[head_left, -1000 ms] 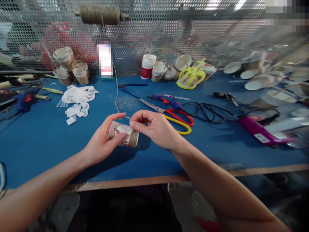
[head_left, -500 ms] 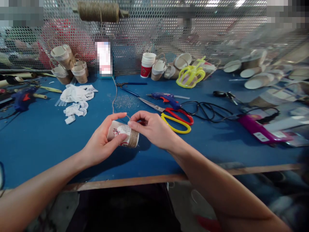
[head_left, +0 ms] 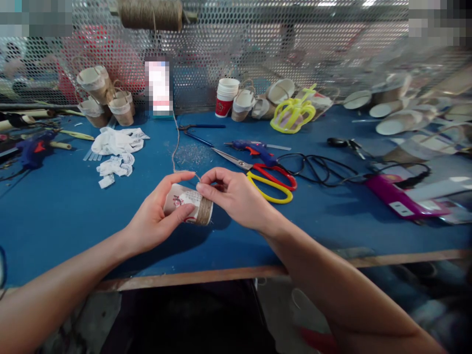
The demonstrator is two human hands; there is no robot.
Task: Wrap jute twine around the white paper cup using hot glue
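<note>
A white printed paper cup point(head_left: 183, 196) lies on its side in my left hand point(head_left: 153, 209), thumb across its wall and forefinger stretched above it. Brown twine point(head_left: 204, 210) is wound in a band around the cup near its right end. My right hand point(head_left: 232, 196) pinches the twine at the top of that band. From there the loose twine point(head_left: 176, 147) passes by my left forefinger and runs back over the table toward the phone. The cup is held just over the blue tabletop point(head_left: 147, 265), its shadow beneath.
Scissors point(head_left: 273, 183), a blue glue gun point(head_left: 254, 148) and pliers point(head_left: 201, 137) lie beyond my right hand. A twine spool point(head_left: 151, 14) hangs on the mesh. Twine-wrapped cups point(head_left: 121, 110), a yellow frame point(head_left: 293, 117), crumpled white cloth point(head_left: 118, 141) and a purple power strip point(head_left: 391, 196) surround the work.
Almost nothing differs. Both hands keep their grip on the cup and twine; the whole view has shifted very slightly.
</note>
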